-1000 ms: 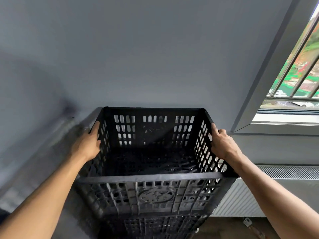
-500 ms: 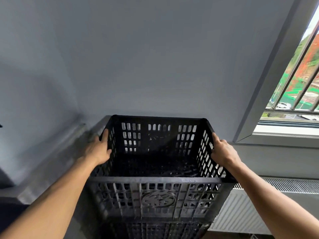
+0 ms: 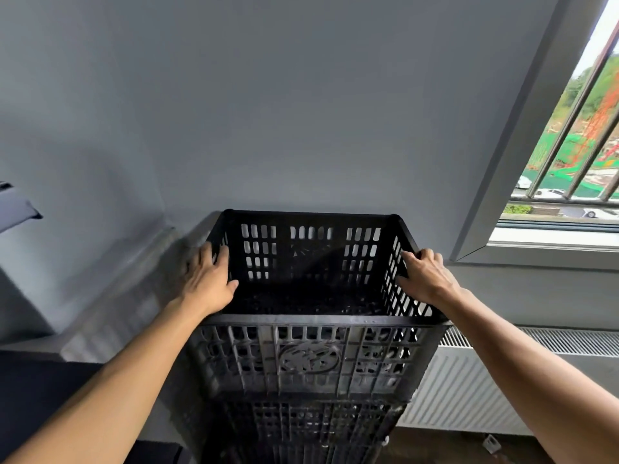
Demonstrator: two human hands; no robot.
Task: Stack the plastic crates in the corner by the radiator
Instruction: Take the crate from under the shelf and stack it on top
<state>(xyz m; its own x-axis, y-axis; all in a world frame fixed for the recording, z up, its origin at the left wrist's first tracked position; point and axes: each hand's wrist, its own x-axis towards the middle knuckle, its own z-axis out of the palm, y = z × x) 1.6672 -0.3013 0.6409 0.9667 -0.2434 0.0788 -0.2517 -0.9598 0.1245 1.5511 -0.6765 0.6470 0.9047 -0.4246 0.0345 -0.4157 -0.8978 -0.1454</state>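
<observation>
Left hand and right hand grip opposite rims of the top crate beside the radiator

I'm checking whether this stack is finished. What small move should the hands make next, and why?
Probably let go: lift both hands off the rims. The top crate looks level and seated on the lower crate beside the radiator, while the left hand and right hand grip its side rims.

The lower crates run off the bottom edge.
</observation>
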